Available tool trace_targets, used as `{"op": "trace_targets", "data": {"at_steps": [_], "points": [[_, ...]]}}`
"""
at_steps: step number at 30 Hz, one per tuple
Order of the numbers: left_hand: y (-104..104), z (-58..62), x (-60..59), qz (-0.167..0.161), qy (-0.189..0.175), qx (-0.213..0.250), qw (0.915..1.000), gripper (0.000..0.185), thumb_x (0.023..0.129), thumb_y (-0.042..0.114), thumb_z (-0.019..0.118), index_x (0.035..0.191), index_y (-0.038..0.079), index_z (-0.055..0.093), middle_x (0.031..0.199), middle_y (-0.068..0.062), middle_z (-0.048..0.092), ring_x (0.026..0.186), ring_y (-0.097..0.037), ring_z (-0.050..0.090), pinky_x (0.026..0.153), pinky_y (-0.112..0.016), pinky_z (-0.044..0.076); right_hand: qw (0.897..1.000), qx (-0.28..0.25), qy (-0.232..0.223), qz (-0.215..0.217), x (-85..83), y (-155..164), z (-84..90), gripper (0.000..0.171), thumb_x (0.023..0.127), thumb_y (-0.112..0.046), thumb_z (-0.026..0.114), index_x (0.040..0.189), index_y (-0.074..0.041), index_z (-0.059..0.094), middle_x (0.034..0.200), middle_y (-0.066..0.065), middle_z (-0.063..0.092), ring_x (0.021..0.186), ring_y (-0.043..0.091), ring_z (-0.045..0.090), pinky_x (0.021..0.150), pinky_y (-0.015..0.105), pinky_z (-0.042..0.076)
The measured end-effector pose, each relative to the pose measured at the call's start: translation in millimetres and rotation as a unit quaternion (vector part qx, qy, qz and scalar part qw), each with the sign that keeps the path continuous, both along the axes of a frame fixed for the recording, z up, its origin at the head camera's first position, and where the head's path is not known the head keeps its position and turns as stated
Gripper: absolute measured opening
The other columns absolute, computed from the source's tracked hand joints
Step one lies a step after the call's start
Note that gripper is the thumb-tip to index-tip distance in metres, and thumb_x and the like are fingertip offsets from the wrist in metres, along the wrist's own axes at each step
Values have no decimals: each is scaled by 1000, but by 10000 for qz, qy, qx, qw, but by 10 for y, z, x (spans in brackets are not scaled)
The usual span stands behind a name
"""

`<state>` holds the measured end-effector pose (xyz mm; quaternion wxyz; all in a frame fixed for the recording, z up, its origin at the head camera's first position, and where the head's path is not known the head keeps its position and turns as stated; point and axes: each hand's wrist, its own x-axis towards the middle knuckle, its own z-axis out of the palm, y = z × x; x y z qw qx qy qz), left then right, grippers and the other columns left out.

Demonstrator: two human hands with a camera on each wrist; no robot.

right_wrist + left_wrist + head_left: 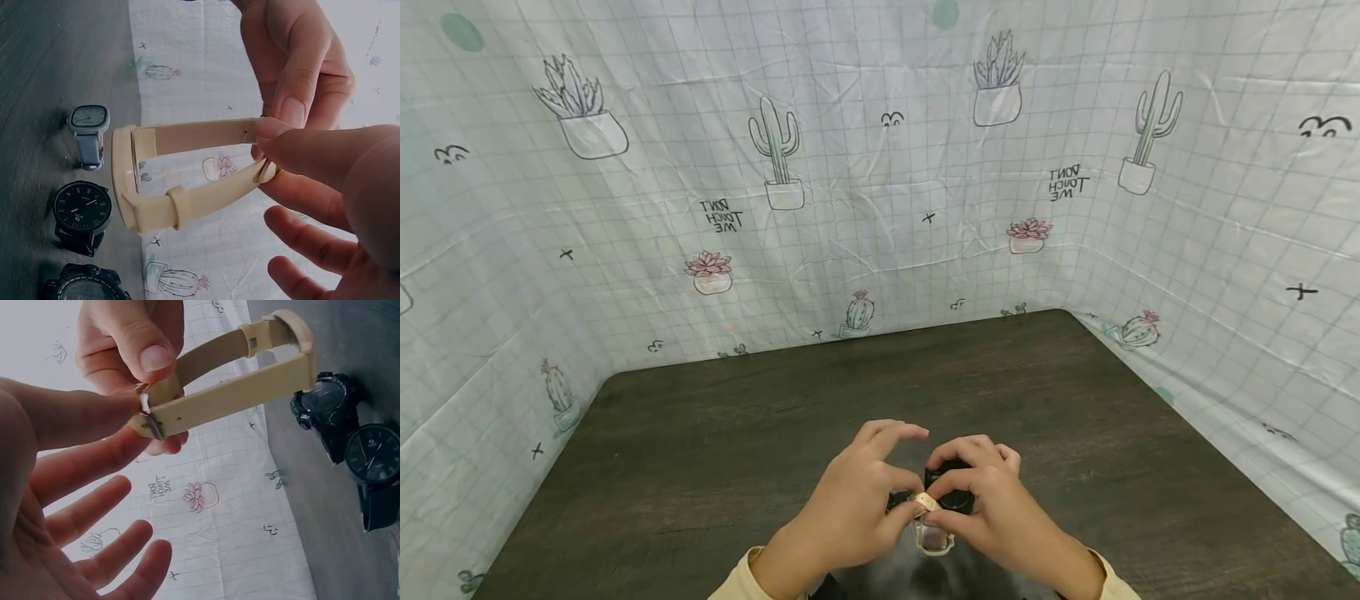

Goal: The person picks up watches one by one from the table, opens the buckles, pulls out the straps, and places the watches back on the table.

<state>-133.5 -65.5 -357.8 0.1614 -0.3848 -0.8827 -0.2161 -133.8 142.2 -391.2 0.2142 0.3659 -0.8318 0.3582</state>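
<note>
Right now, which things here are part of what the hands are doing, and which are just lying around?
In use:
cream watch, its strap ends pinched at the buckle
left hand
right hand

Lying about on the dark table:
black round-dial watch
black chunky sports watch
small watch with a light blue strap

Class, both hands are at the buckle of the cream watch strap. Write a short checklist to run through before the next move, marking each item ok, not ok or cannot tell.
1. Left hand pinches the buckle end: ok.
2. Right hand pinches the strap there too: ok.
3. Cream watch lifted off the table: ok.
4. Buckle pin seated in a hole: cannot tell.
5. Black watches lie apart from the strap: ok.
6. Light-blue watch untouched: ok.
</note>
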Motion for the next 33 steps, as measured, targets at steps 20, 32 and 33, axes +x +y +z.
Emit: {"op": "trace_targets", "data": {"at_steps": [20,32,33], "points": [[19,-9,-28,95,-729,312,9968,6,86,29,76,88,23,76,140,6,52,130,-19,46,78,-24,52,9998,49,-185,-27,-18,23,1,24,68,-24,85,79,-36,68,109,-13,59,105,8,45,79,42,17],[-19,-2,-45,62,-564,235,9981,10,85,36,74,83,25,75,136,8,54,131,-17,44,84,-26,52,9999,112,-118,-25,-22,17,25,23,67,-26,84,80,-37,70,107,-19,57,105,7,41,80,42,16],[-29,-7,-46,49,-640,300,9975,10,85,35,74,83,26,75,136,8,53,131,-17,44,81,-25,52,9999,104,-93,-20,-21,19,23,23,67,-25,84,80,-37,70,107,-18,58,105,8,41,80,42,16]]}}
